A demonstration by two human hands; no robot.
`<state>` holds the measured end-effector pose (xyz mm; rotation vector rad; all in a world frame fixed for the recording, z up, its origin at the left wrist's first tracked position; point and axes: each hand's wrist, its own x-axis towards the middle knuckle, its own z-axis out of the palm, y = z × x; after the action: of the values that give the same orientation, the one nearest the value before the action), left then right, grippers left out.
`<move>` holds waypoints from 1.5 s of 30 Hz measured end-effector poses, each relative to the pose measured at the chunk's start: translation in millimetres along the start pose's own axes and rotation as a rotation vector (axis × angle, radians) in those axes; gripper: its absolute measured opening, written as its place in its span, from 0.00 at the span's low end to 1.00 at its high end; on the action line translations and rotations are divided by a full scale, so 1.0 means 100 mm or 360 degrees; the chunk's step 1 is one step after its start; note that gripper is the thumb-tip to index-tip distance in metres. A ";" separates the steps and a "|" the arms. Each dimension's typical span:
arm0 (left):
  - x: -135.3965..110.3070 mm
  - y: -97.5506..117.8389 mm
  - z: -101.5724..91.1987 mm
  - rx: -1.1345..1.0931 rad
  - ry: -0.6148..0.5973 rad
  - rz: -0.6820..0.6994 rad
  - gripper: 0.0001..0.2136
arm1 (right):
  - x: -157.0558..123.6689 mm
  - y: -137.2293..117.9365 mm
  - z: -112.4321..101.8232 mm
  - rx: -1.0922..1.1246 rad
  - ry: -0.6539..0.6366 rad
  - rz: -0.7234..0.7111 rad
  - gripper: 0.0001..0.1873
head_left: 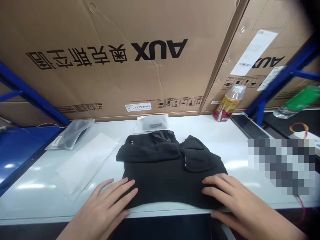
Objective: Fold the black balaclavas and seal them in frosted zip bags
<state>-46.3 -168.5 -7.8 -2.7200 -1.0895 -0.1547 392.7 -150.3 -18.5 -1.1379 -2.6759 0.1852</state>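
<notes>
Our left hand [105, 208] and right hand [232, 196] lie open, fingers spread, touching the near edge of a folded black jacket [167, 170]. It sits between them on the white counter [32, 196], with a flat plastic bag [85, 163] just beside our left hand.

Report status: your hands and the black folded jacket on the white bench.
Left hand at near edge of black folded jacket. Right hand resting on it. Flat translucent plastic bag to its left.

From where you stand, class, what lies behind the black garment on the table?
Behind the black garment are a clear plastic bag and a cardboard AUX box; what lies under the garment is covered.
</notes>
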 end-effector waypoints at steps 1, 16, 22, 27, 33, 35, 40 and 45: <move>-0.02 -0.01 0.01 0.0025 0.0034 0.0029 0.22 | -0.04 0.03 0.03 -0.0034 0.0029 -0.0032 0.13; 0.67 -0.18 -0.09 0.0073 0.0019 -0.0728 0.18 | 0.51 0.44 0.05 -0.0015 0.0402 0.0510 0.15; 1.05 0.32 0.05 -0.0046 0.0081 -0.0304 0.24 | 0.27 0.59 0.32 -0.0036 0.0492 0.0969 0.30; 1.32 0.57 0.19 -0.0370 -0.0064 -0.0117 0.24 | 0.17 0.49 0.07 0.0391 0.0426 0.1175 0.21; 1.70 0.67 0.32 -0.0591 -0.0036 -0.0155 0.24 | 0.78 0.00 -0.28 0.0079 0.1118 0.1212 0.23; 1.68 0.64 0.33 -0.0611 -0.0043 -0.0151 0.23 | 0.98 -0.18 -0.14 0.0098 0.1014 0.0780 0.14; 1.28 0.43 0.32 -0.0443 -0.0095 -0.0265 0.18 | 1.24 -0.49 0.48 0.0488 0.0809 0.0508 0.34; 0.96 0.28 0.36 -0.0288 -0.0089 -0.0270 0.25 | 1.38 -0.67 0.69 0.0294 0.0733 0.0593 0.22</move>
<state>42.6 -116.0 -30.2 -2.8005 -1.3861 -0.2143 236.0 -98.8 -49.9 -1.4083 -1.9954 0.1979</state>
